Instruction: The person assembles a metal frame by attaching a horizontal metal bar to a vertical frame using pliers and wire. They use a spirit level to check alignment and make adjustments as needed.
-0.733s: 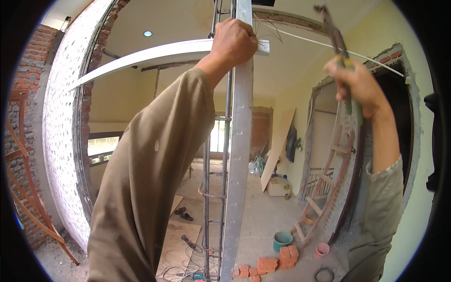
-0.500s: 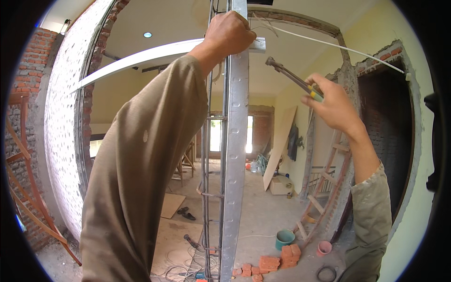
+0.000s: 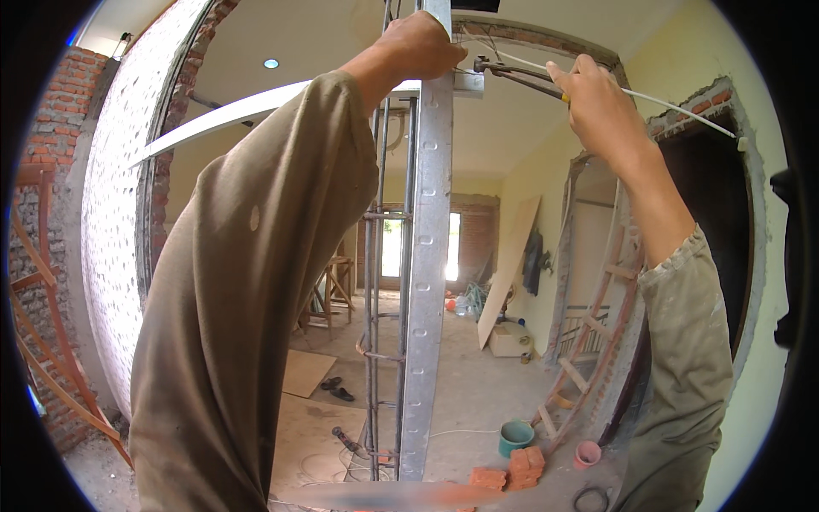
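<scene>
My left hand (image 3: 422,47) is closed high up in front of an upright grey metal channel (image 3: 426,256). What its curled fingers hold is hidden. Thin wire (image 3: 489,41) sticks out just right of the fingertips. My right hand (image 3: 593,98) grips a pair of pincers (image 3: 520,75) with yellow on the handles. Their dark jaws point left, close to the wire and my left fingertips. Behind the channel stands a cage of steel reinforcing bars (image 3: 373,333). A pale horizontal bar (image 3: 230,113) runs from the left and meets the channel below my left hand.
A white textured wall panel (image 3: 115,222) rises at left, beside brickwork. At right a wooden ladder (image 3: 589,358) leans near a dark doorway (image 3: 691,230). Below stand a green bucket (image 3: 516,437), orange bricks (image 3: 526,465) and a pink pail (image 3: 587,454). A blurred reddish-grey strip (image 3: 392,495) crosses the bottom.
My right hand has raised the pincers up and left, bringing the jaws near my left fingertips. My left hand stays by the channel, shifted slightly. A blurred strip has appeared at the bottom.
</scene>
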A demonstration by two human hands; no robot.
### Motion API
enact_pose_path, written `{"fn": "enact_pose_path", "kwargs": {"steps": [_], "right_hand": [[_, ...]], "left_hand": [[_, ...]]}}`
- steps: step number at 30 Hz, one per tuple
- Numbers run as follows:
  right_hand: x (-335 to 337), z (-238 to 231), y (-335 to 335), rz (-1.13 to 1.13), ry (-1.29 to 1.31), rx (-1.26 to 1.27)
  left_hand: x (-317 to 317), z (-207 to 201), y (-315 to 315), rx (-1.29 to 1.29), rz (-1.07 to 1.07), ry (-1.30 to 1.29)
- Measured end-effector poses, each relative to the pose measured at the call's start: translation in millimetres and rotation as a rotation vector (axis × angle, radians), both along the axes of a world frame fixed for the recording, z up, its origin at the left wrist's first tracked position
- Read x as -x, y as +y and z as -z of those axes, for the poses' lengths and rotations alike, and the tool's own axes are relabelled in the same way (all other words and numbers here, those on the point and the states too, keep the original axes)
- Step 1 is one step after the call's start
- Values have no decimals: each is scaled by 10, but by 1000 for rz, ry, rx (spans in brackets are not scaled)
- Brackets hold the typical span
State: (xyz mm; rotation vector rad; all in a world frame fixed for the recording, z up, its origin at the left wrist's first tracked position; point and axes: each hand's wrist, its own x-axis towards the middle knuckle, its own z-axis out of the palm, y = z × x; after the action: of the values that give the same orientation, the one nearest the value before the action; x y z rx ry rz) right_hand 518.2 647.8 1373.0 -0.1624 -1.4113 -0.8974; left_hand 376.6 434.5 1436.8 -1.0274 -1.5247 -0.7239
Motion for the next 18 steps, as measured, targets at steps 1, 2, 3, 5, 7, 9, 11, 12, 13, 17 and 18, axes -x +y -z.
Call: {"fn": "enact_pose_path", "kwargs": {"steps": [1, 2, 3, 5, 7, 9, 11, 12, 13, 17, 18], "right_hand": [[-14, -32, -28, -8, -16, 8], [-26, -56, -64, 2, -31, 42], [-39, -73, -106, 14, -46, 65], [-66, -91, -204, 40, -72, 90], [-91, -101, -302, 70, -94, 114], [-112, -118, -386, 111, -111, 139], [-124, -146, -442, 112, -115, 145], [-127, -164, -457, 118, -119, 146], [-128, -184, -465, 142, -124, 140], [-131, -313, -433, 214, -119, 97], [-135, -351, -425, 224, -131, 44]], "left_hand": [[-5, -5, 0, -6, 1, -24], [-7, -10, -5, 7, 0, -7], [-5, -6, -10, 21, 3, -2], [-2, 9, -17, 22, -6, 40], [5, 44, -11, -3, -31, 112], [9, 76, -17, -36, 8, 126], [8, 93, -17, -61, 29, 123], [11, 95, -19, -70, 31, 111], [21, 100, -21, -81, 35, 101], [84, 62, -32, -127, 165, 184], [94, 49, -21, -139, 183, 176]]}}
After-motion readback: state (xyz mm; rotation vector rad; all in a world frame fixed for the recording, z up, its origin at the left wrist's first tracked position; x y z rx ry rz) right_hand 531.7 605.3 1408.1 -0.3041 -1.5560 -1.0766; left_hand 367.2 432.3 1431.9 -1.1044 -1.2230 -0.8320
